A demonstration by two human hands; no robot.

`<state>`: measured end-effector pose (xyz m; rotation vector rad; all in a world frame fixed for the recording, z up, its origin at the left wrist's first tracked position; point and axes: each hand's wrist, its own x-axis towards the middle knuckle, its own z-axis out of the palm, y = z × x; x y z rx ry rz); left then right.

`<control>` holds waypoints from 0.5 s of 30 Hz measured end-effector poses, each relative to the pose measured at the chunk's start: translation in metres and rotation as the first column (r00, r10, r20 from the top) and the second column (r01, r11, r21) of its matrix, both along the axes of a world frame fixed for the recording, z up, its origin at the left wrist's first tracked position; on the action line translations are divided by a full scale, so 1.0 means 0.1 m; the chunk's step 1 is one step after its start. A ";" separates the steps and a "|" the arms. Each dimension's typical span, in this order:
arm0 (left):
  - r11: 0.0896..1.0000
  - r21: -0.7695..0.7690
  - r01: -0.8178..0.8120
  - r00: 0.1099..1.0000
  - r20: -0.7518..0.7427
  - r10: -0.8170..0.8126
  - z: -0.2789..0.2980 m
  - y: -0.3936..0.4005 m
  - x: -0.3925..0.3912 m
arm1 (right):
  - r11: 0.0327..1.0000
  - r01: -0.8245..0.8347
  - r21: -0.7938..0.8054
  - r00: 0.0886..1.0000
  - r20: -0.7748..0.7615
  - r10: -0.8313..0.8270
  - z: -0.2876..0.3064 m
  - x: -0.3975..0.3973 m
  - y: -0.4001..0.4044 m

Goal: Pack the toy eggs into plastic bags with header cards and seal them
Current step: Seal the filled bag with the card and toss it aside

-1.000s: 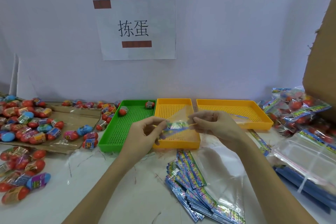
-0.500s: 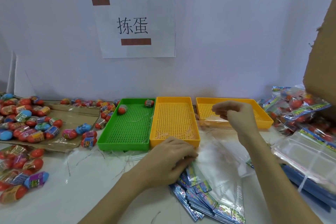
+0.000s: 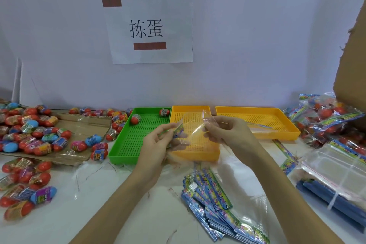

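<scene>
My left hand [image 3: 158,144] pinches a colourful header card [image 3: 178,130] above the middle yellow tray [image 3: 195,155]. My right hand [image 3: 227,134] pinches the top of a clear plastic bag [image 3: 195,130], which hangs between both hands. The card's tip sits at the bag's left edge; whether it is inside I cannot tell. A stack of header cards [image 3: 210,198] lies on the table below my hands. Toy eggs [image 3: 39,138] are heaped at the left, and two eggs [image 3: 135,119] lie in the green tray [image 3: 122,150].
A second yellow tray [image 3: 277,134] at the right holds a clear bag. Filled bags [image 3: 332,117] pile at the far right beside a cardboard flap [image 3: 352,69]. A bundle of clear bags [image 3: 336,174] lies at the right front. A paper sign [image 3: 148,29] hangs on the wall.
My left hand lifted from the card stack holding a header card. My right hand came back from the right yellow tray with a clear bag. Both now meet above the middle tray.
</scene>
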<state>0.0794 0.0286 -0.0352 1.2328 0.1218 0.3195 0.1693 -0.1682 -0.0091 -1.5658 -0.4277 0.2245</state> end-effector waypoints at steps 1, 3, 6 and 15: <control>1.000 0.012 0.009 1.000 -0.012 -0.009 0.01 0.00 0.00 | 1.000 0.026 -0.013 1.000 -0.003 -0.026 0.00 0.00 0.00; 0.997 0.080 0.000 1.000 -0.002 0.000 0.01 -0.01 0.01 | 0.993 0.070 -0.097 0.997 0.042 -0.066 -0.01 0.01 0.01; 0.947 0.312 -0.069 0.997 0.036 0.061 0.00 0.00 0.00 | 0.984 0.064 -0.164 0.994 0.098 -0.049 -0.01 0.01 0.02; 0.889 0.279 -0.364 0.931 0.115 0.345 0.00 0.18 0.05 | 0.879 0.330 -0.344 0.933 0.263 -0.247 -0.05 0.09 -0.01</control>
